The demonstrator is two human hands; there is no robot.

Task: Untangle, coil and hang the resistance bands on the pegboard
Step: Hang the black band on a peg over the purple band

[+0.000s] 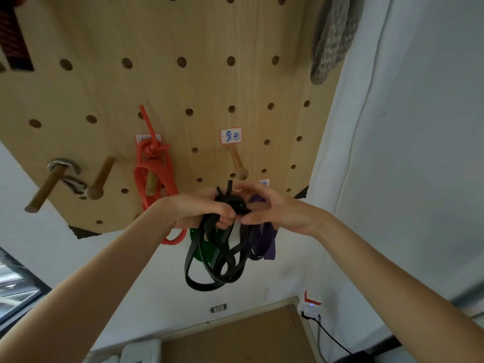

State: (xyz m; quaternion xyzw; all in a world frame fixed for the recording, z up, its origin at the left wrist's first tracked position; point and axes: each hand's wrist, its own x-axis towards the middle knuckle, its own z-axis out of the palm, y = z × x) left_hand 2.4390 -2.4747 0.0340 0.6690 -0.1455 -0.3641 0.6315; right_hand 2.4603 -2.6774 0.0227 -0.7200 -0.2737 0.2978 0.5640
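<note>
Left hand (pixel 201 208) grips black band (pixel 220 260).

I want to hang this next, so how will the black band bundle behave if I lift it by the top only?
The black band bundle will likely stay floppy: its loops already sag below the left hand. It looks light, hanging from a finger grip. Loose coils may slip apart unless the right hand keeps pinching the knot.

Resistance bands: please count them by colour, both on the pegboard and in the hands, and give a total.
Orange: 1, band, knotted, hanging on a pegboard peg.
Black: 1, bundle, gripped by the left hand and pinched by the right hand.
Green: 1, band, behind the black one.
Purple: 1, band, behind the right hand.
Total: 4
</note>
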